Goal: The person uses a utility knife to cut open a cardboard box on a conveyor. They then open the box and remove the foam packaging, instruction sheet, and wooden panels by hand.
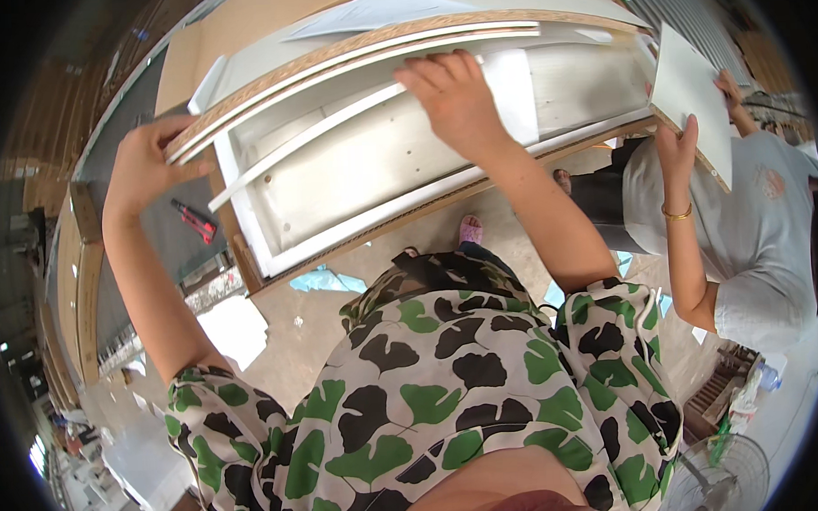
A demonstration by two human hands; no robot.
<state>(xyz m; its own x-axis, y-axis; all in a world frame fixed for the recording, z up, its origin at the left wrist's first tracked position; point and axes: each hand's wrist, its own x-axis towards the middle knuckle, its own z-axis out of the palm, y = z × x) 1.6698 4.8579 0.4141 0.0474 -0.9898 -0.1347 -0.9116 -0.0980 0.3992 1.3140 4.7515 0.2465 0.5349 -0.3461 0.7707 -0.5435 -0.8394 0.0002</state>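
Observation:
My left hand (152, 168) is closed round the left end of the stacked white boards (348, 64), whose brown chipboard edges show. These boards stand tilted along the far side of a long cardboard carton (372, 228). My right hand (456, 101) has its fingers curled over a thin white strip (310, 133) that slants across the carton, its left end sticking out past the foam. White foam edging (255, 227) lines the carton's near and left sides. Inside lies a pale panel (361, 172) with small dark holes. The fingertips of my right hand are partly hidden.
A red-and-black utility knife (194, 222) lies on the dark surface left of the carton. At the right, a co-worker in a grey shirt (728, 226) holds a white panel (689, 97) upright. Light blue scraps (327, 280) lie on the floor, and a fan (719, 479) stands lower right.

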